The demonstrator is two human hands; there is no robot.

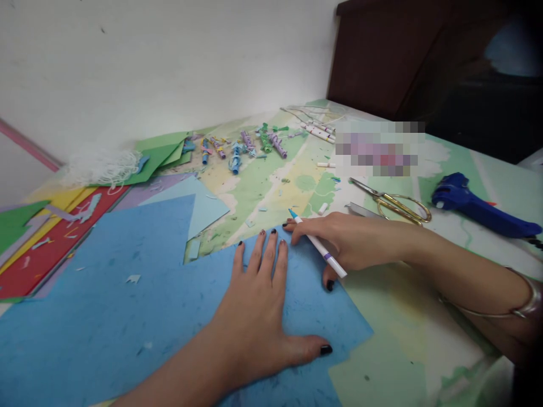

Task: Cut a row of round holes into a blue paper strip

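A large sheet of blue paper (pixel 139 316) lies on the table, with a notch cut from its far edge. My left hand (pixel 257 299) rests flat on it, fingers spread and thumb out to the right. At the sheet's right edge, my right hand (pixel 356 237) holds a white felt-tip pen (pixel 326 255) with a blue tip and a purple band. The pen slants across the fingers, its tip pointing away from me. My right fingertips are at the paper's edge. A light blue paper piece (pixel 207 209) lies beyond the notch.
Gold-handled scissors (pixel 401 208) and a blue-handled tool (pixel 479 206) lie to the right. Several rolled paper tubes (pixel 236 158) stand or lie at the back. White string (pixel 106 169), green sheets (pixel 163 155) and red paper (pixel 63 243) are on the left. Paper scraps dot the table.
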